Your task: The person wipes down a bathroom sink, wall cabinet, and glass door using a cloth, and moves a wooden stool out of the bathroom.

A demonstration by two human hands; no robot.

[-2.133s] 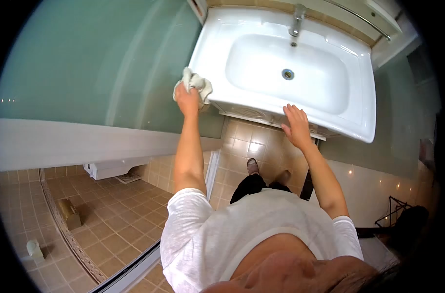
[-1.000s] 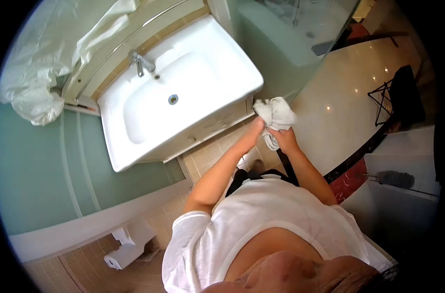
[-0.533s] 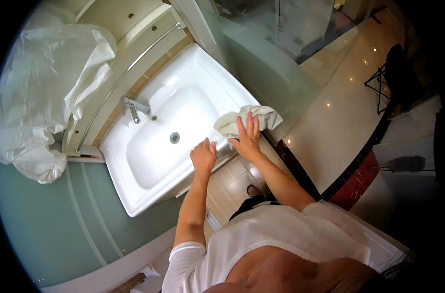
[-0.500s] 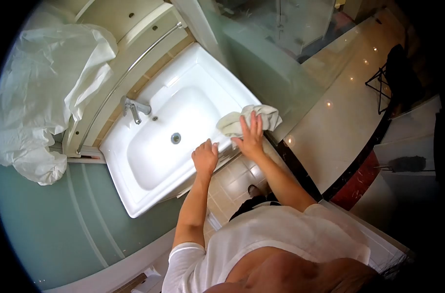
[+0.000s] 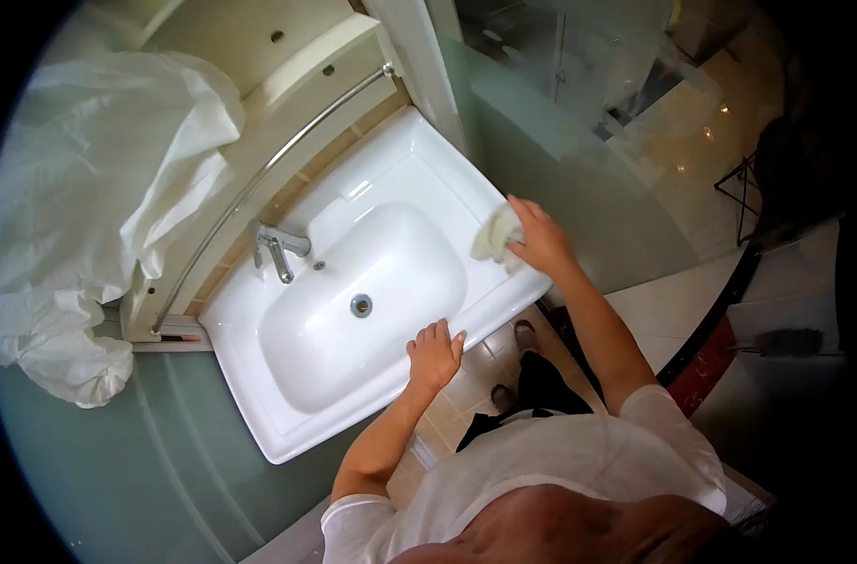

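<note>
A white rectangular sink (image 5: pixel 335 395) with a rounded basin fills the middle of the head view. My left hand (image 5: pixel 435 355) rests on its front rim, fingers laid over the edge and thumb apart, holding nothing. At the sink's right end my right hand (image 5: pixel 544 242) holds a pale, crumpled cloth (image 5: pixel 497 235) against the white surface. The fingers partly cover the cloth. A chrome faucet (image 5: pixel 280 249) stands at the back of the basin, well away from both hands, and a round drain (image 5: pixel 361 305) lies in the basin's bottom.
Behind the sink runs a curved metal rail (image 5: pixel 269 169) along a cream shelf unit. White plastic sheeting (image 5: pixel 100 188) hangs at the left. Frosted glass (image 5: pixel 560 179) borders the sink's right side. A folding stool (image 5: pixel 743 188) and a grey duster (image 5: pixel 790 342) are farther right.
My right hand has moved the cloth from the front right corner back along the sink's right end, bunching it smaller. My left hand now lies on the front rim. The camera view has shifted.
</note>
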